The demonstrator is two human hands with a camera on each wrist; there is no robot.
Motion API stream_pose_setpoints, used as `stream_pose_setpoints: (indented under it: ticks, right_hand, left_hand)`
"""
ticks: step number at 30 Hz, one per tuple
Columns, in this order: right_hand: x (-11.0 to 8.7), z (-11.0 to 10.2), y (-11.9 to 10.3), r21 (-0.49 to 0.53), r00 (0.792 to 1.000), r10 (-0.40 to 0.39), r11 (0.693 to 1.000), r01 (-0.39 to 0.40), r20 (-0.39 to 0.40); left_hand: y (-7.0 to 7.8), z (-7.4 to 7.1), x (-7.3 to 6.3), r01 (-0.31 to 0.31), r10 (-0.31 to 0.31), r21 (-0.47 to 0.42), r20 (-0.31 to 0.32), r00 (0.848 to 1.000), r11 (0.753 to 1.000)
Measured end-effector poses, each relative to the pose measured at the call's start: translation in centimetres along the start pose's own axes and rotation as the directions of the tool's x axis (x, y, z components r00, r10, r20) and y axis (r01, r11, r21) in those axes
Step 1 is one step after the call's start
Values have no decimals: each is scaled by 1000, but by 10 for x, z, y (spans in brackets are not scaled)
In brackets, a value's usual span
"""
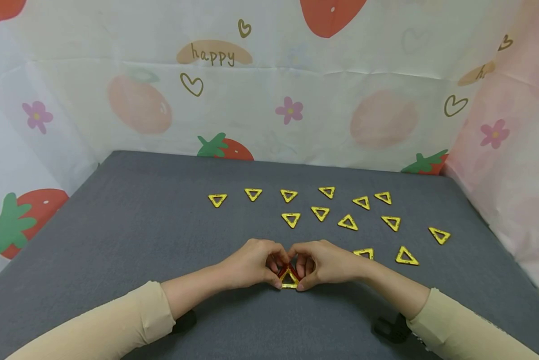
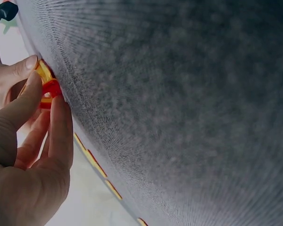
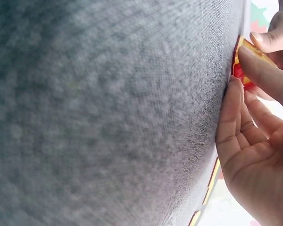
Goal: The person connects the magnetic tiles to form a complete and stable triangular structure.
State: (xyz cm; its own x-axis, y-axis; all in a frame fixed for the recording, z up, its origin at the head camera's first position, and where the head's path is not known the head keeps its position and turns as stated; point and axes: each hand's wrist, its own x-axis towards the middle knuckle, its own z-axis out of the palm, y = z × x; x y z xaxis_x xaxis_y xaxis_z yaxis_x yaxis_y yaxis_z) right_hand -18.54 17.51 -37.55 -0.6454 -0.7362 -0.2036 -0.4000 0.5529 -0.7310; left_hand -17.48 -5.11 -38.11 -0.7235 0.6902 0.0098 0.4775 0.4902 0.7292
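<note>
Near the front middle of the table, a small pyramid-like piece of triangular tiles [image 1: 289, 285], yellow in front with red sides, stands on the cloth. My left hand [image 1: 256, 262] pinches its left side between thumb and fingers, while my right hand [image 1: 330, 262] pinches the right side. Thumbs are low at the front corners, and the index fingers meet at the peak. In the left wrist view the red and yellow piece [image 2: 50, 87] shows between the fingertips, close against the cloth. The right wrist view has the same piece [image 3: 238, 71] beneath thumb and fingers. Its back is hidden.
Several loose yellow triangle tiles [image 1: 291, 219] lie spread beyond the hands and to the right, one of them [image 1: 364, 252] partly behind the right wrist. A grey cloth [image 1: 161, 220] covers the table. Printed curtains [image 1: 260, 100] hang at the back and sides.
</note>
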Motion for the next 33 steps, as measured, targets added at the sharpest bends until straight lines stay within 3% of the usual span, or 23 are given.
stream_pose_setpoints:
  ticks: [8, 14, 17, 23, 28, 33]
  right_hand:
    - [1, 1, 0, 21, 1000, -3, 1000, 3, 11]
    - [2, 1, 0, 35, 1000, -1, 999, 0, 17]
    - [2, 0, 0, 39, 1000, 0, 999, -1, 19]
    - [1, 0, 1, 42, 1000, -11, 999, 10, 23]
    - [0, -1, 2, 41, 1000, -15, 999, 14, 24]
    - [0, -1, 1, 38, 1000, -14, 999, 13, 25]
  left_hand:
    - [-1, -15, -4, -10, 12, 38, -48, 999, 999]
    - [-13, -41, -4, 76, -63, 87, -146, 987, 993]
    - [-24, -60, -3, 126, -101, 99, -226, 969, 987]
    - [-46, -98, 0, 212, -165, 92, -363, 917, 973]
    - [-59, -124, 3, 286, -241, 45, -421, 874, 957]
    - [-70, -139, 8, 335, -295, 18, -431, 853, 942]
